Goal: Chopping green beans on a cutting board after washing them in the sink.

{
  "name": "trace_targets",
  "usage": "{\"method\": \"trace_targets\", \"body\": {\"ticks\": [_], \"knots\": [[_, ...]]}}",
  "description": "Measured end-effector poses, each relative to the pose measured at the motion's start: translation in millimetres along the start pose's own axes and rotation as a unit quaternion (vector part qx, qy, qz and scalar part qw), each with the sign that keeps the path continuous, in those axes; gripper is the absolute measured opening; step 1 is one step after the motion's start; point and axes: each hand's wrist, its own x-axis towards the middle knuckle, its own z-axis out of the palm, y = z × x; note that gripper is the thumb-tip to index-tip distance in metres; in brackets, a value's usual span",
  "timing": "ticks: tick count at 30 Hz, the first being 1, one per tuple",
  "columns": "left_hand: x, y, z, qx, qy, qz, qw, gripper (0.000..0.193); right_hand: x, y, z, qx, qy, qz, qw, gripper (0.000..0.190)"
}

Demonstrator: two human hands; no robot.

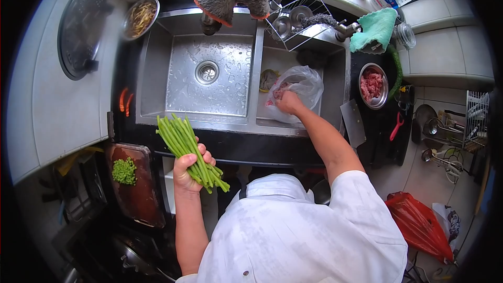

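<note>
My left hand (187, 173) is closed around a bunch of cut green vegetable stems (177, 136), holding it in front of the double sink's near edge. My right hand (290, 103) reaches into a clear plastic bag (310, 80) in the smaller right basin (273, 57). The fingertips are hidden among the bag's folds, near something reddish, so whether they grip anything does not show. Beside the bag lies a small round item with a yellowish rim (269, 80). Water drops cover the floor of the large left basin (186, 70).
A cleaver (353, 122) lies right of the sink, near a metal bowl of raw meat (372, 86) and a red peeler (397, 126). Left are two red chillies (125, 102) and a cutting board (133, 204) with chopped greens (124, 171). A wire rack (289, 43) overhangs the right basin.
</note>
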Motion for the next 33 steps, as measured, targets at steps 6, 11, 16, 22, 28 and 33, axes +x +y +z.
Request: {"method": "trace_targets", "body": {"ticks": [6, 11, 16, 22, 28, 33], "knots": [[4.0, -1.8, 4.9, -0.005, -0.014, -0.013, 1.000, 0.049, -21.2, -5.3, -14.8, 0.210, 0.010, 0.043, 0.977, 0.026], [10.0, -2.5, 11.8, 0.001, -0.026, -0.020, 0.999, 0.047, -13.2, 14.2, -6.1, 0.348, 0.041, 0.029, 0.936, 0.011], [12.5, -5.0, 17.1, 0.018, -0.014, -0.018, 1.000, 0.051, -29.4, 3.9, -29.7, 0.571, -0.054, 0.104, 0.812, 0.014], [18.6, -9.0, 22.5, 0.014, -0.041, -0.018, 0.999, 0.052, -40.4, 10.3, -38.9, 0.643, -0.057, 0.082, 0.760, 0.020], [27.1, -13.8, 33.8, 0.005, -0.062, -0.011, 0.998, 0.053, -46.3, 8.0, -34.2, 0.559, 0.052, 0.022, 0.827, 0.019], [38.6, -18.7, 43.4, 0.000, -0.089, -0.033, 0.995, 0.053, -63.1, 18.1, -46.7, 0.734, -0.022, 0.000, 0.679, 0.015]]}}
